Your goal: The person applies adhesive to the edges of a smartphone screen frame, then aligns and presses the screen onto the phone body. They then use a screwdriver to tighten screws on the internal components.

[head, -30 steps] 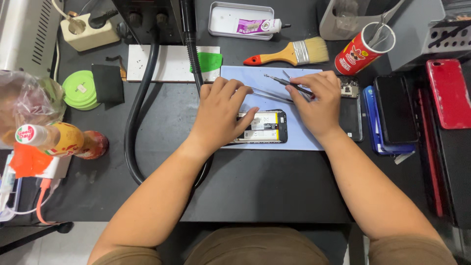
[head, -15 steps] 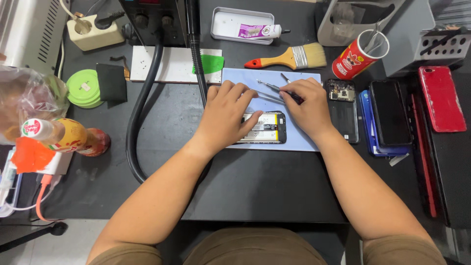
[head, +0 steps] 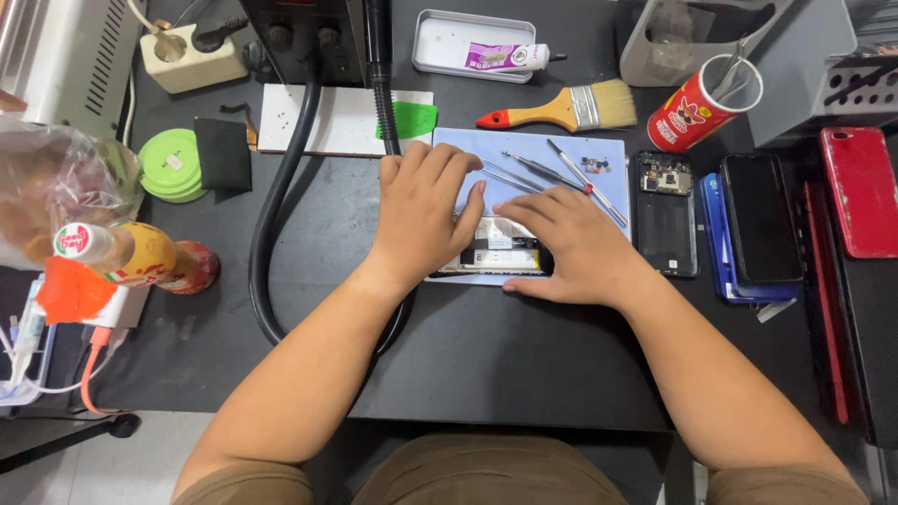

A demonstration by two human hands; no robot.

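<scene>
An opened phone (head: pixel 502 254) with its insides showing lies on a light blue mat (head: pixel 599 154) at the middle of the black table. My left hand (head: pixel 423 213) lies over the phone's left end, fingers spread and thumb on the phone. My right hand (head: pixel 572 245) covers its right end, with fingers across the top and thumb at the lower edge. Tweezers (head: pixel 510 174) and a thin screwdriver (head: pixel 587 184) lie loose on the mat just beyond my fingers, next to some tiny parts (head: pixel 595 166).
A black phone chassis (head: pixel 664 213), a blue-edged phone (head: pixel 751 224) and a red phone (head: pixel 861 192) lie to the right. A brush (head: pixel 561 110), red can (head: pixel 702 114) and metal tray (head: pixel 440 37) sit behind. Black hose (head: pixel 277 234), green rolls (head: pixel 168 166) and bottle (head: pixel 140 257) are left.
My right hand has put down the thin tool it held over the mat and dropped onto the phone. The left hand stays on the phone's left end.
</scene>
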